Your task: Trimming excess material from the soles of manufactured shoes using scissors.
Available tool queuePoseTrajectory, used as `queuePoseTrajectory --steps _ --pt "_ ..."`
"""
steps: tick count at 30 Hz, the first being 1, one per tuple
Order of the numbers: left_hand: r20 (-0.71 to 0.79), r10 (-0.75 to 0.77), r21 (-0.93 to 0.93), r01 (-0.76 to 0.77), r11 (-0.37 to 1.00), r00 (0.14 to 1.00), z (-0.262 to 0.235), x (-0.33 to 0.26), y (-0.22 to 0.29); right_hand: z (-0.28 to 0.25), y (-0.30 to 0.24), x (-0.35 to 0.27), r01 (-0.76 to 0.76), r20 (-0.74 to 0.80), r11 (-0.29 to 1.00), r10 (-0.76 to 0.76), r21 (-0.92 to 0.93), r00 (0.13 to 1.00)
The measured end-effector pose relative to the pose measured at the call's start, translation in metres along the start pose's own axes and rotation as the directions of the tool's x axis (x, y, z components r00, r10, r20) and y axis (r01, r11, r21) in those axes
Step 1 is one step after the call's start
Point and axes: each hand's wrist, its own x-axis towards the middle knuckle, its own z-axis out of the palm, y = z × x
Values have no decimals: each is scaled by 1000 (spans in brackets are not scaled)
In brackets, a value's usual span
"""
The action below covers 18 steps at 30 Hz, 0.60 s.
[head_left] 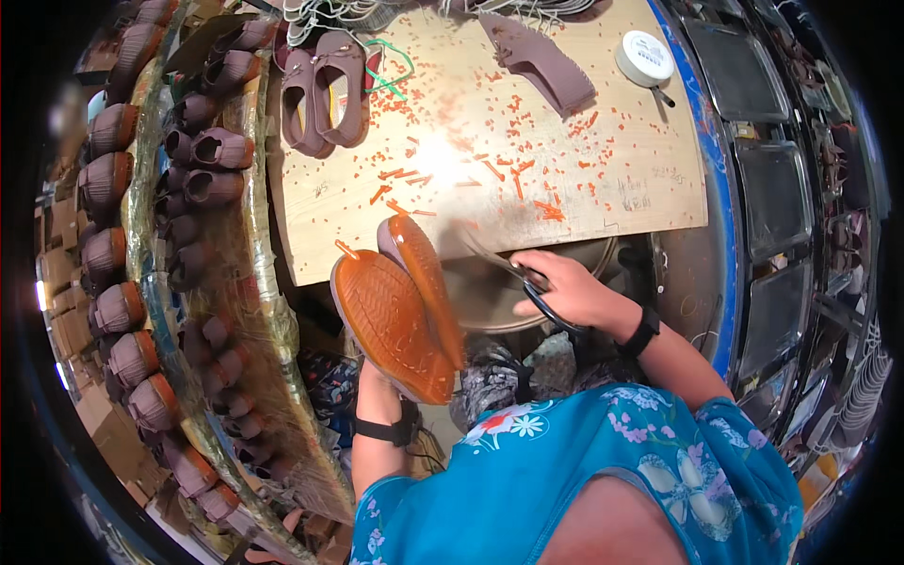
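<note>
A pair of mauve shoes (391,320) is lifted with the orange soles facing up, off the table's near left edge. Under them my left hand (377,384) grips the pair; its fingers are hidden behind the shoes. A thin orange strip (347,250) juts from the toe edge of the left sole. To the right of the shoes, my right hand (562,287) is closed around the black handles of a pair of scissors (544,299). The scissor blades, blurred by motion, point up and left, apart from the soles.
Orange trimmings (549,211) are scattered over the wooden table (650,151). Two mauve shoes (325,94) stand at its far left, another shoe (539,61) lies farther right, near a round white container (646,58). Racks of shoes (212,151) rise at left; black trays (772,193) line the right.
</note>
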Motion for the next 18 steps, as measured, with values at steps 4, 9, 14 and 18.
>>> queuePoseTrajectory --steps 4,9,14,18 --pt "-5 -43 11 43 999 999 3 -10 -21 9 -11 14 77 -109 985 -94 -152 990" --pt "-9 -75 6 75 997 997 6 -20 -42 19 -11 19 59 -103 986 -75 -154 992" --pt "-67 -112 18 114 993 991 8 -31 -35 23 -9 -1 6 -21 1000 -6 -27 1000" --pt "-156 -178 -39 174 984 972 9 -32 -39 21 -28 -12 134 -22 982 -138 -136 990"
